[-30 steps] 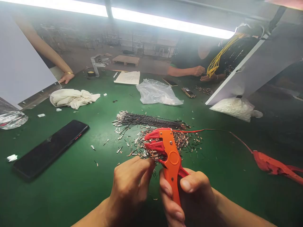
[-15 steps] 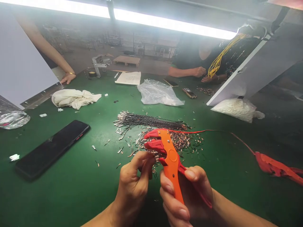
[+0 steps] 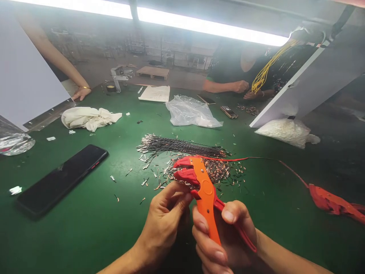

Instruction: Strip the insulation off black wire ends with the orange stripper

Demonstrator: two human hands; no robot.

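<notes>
My right hand (image 3: 219,236) is wrapped around the handles of an orange and red wire stripper (image 3: 205,190), its red jaws pointing left. Close against the tool's lower jaw, my left hand (image 3: 168,213) pinches with thumb and forefinger; whatever lies between those fingertips is too small or hidden to make out. Behind the tool lies a bundle of black wires (image 3: 182,145) with metal terminals at the left ends. A heap of short wire scraps with copper ends (image 3: 219,169) is partly covered by the stripper.
A black phone (image 3: 64,179) lies at left, a white cloth (image 3: 89,118) behind it. Farther back are a clear plastic bag (image 3: 192,112) and a notebook (image 3: 154,94). A red strip runs right to a red-orange object (image 3: 327,198). Across the table, a person's hands (image 3: 242,86) hold yellow wires.
My left hand has shifted slightly right and closer to the stripper's lower jaw. The stripper stays nearly in place in my right hand.
</notes>
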